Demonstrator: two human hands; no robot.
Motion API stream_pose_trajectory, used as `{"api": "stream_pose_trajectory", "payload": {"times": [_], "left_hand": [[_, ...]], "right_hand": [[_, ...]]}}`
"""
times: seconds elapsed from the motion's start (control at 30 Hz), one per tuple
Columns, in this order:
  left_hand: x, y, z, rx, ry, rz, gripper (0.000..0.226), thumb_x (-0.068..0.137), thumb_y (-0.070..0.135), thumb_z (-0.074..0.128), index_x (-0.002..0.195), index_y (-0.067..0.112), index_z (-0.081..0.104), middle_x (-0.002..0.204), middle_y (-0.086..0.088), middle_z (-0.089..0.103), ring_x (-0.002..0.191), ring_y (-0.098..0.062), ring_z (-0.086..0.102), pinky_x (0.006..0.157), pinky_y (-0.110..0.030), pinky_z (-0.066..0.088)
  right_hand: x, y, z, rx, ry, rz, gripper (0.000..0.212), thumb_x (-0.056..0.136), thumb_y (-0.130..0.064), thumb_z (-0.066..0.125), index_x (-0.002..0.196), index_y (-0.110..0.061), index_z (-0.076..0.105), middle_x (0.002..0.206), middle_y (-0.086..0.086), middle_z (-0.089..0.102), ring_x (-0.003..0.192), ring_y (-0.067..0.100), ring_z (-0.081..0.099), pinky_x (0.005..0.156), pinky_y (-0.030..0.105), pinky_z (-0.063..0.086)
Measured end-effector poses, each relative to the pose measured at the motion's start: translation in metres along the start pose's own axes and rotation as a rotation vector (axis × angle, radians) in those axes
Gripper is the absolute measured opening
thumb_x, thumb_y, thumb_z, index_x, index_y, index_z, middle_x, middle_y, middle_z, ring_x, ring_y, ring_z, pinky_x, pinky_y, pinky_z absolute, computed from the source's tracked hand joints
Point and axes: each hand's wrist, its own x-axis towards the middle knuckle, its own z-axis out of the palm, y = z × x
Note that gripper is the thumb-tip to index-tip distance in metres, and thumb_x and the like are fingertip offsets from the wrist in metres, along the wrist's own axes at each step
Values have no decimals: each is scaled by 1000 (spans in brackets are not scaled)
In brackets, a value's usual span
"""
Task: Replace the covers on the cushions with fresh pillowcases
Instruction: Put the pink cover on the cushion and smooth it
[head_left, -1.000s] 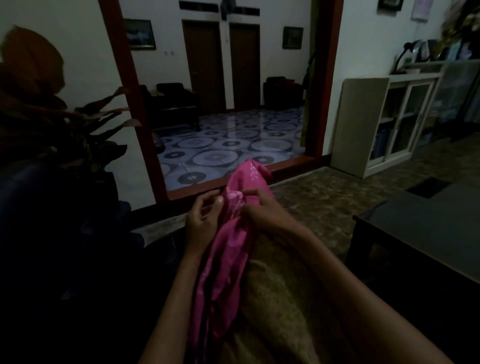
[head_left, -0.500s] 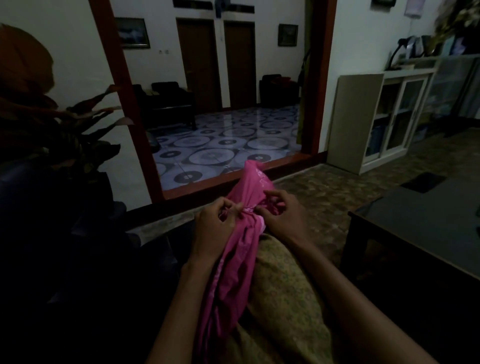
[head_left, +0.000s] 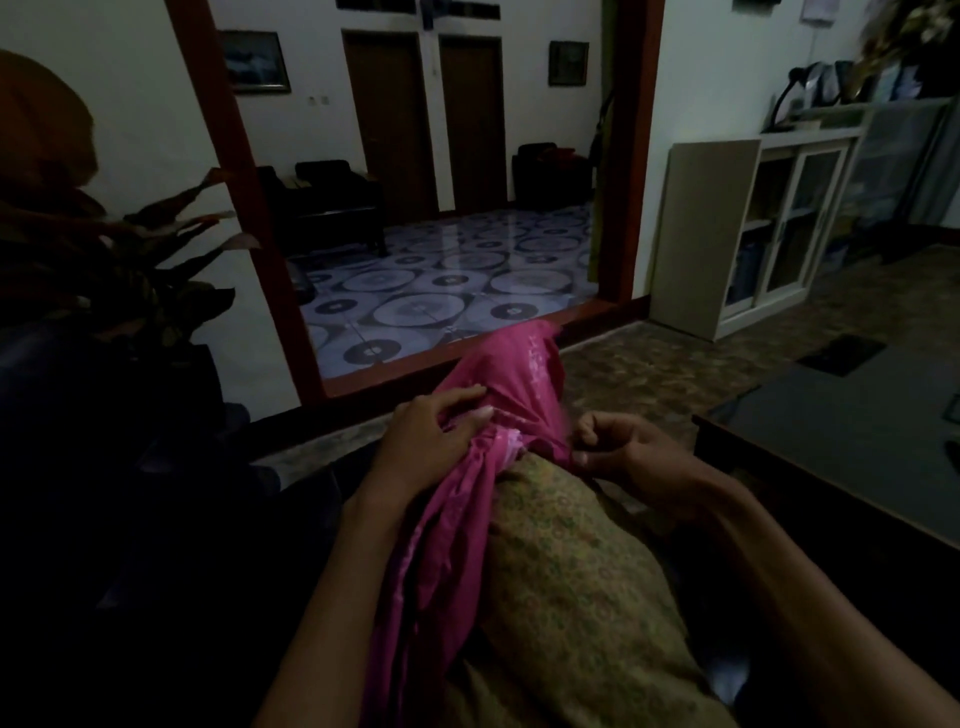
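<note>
a dim room is seen from above the lap, and a wide red-framed doorway (head_left: 631, 156) is opened onto a brighter room whose tiled floor (head_left: 441, 280) is patterned with circles. a dark armchair (head_left: 332, 202) is set against the far wall of that room, beside two closed brown doors (head_left: 426, 124). a dark table (head_left: 852, 441) is placed at the right edge of the view, and a pale cabinet with glass doors (head_left: 753, 234) is stood against the right wall behind it. a leafy plant (head_left: 119, 260) is seen in shadow at the left. across the lap a cushion (head_left: 566, 582) in a yellowish patterned cover is laid lengthwise, its far end pointed toward the doorway. a pink pillowcase (head_left: 467, 519) is bunched along the cushion's left side and is gathered up over its far end, where a loose peak of fabric is raised above both hands. the left hand (head_left: 431, 441) is laid on the pink fabric at the cushion's far end, with the thumb and fingers curled so that a fold of the pillowcase is gripped. the right hand (head_left: 623, 452) is held just right of that end, its fingers curled inward, and the edge of the pink fabric is pinched between thumb and fingertips. both forearms are stretched forward on either side of the cushion.
</note>
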Motion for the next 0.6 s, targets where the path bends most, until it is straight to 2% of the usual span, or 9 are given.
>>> {"api": "stream_pose_trajectory", "payload": {"times": [0.07,0.17,0.23,0.27,0.33,0.4,0.47,0.53,0.6], "left_hand": [[4,1,1,28,-89,23,37,93,41,66,130,33,65,134,9,63,126,-4,56,110,-23,41],[8,8,12,111,-110,96,37,98,28,62,134,22,63,140,3,60,129,-12,55,111,-28,41],[9,12,17,96,-27,154,30,92,16,68,121,22,70,126,2,68,116,-10,62,102,-24,47],[8,15,18,78,4,180,27,90,10,69,113,23,72,117,5,68,107,-2,62,95,-16,48],[6,24,17,29,19,199,21,89,10,70,101,26,72,105,12,66,97,8,59,83,-6,45],[2,34,15,11,-51,167,10,90,24,72,97,30,73,101,17,68,94,8,61,82,-10,47],[-3,39,13,58,-157,129,10,87,45,72,94,37,73,99,21,68,92,9,62,83,-17,50],[-8,39,10,120,-241,104,24,79,69,66,87,47,71,101,24,68,93,11,60,86,-22,51],[-11,39,8,128,-288,85,39,70,83,60,88,51,73,110,23,69,99,9,60,91,-28,52]], "right_hand": [[-4,3,-2,20,12,-20,40,88,19,54,72,-18,57,71,3,55,65,12,52,61,23,44],[3,16,7,-200,205,-173,35,87,14,64,80,-20,67,83,0,65,75,6,61,73,21,48],[4,29,17,-374,366,-270,30,84,5,75,88,-25,71,96,3,63,83,-4,62,81,17,48],[4,36,21,-442,436,-310,31,82,-1,80,91,-31,73,101,2,59,88,-7,60,82,13,47],[-1,46,28,-575,568,-377,27,78,-22,85,91,-43,72,102,-7,50,96,-4,54,81,11,44],[-6,48,30,-682,655,-372,18,72,-50,78,89,-46,72,98,-11,44,96,5,49,81,13,40],[-9,51,31,-753,678,-340,29,70,-64,71,89,-42,74,96,-8,43,93,10,47,79,18,40],[-10,48,35,-766,695,-352,27,73,-55,72,86,-31,75,96,-3,44,95,15,48,78,24,40],[-13,45,38,-665,720,-364,15,81,-37,76,79,-23,71,96,-1,45,95,18,50,80,20,40]]}}
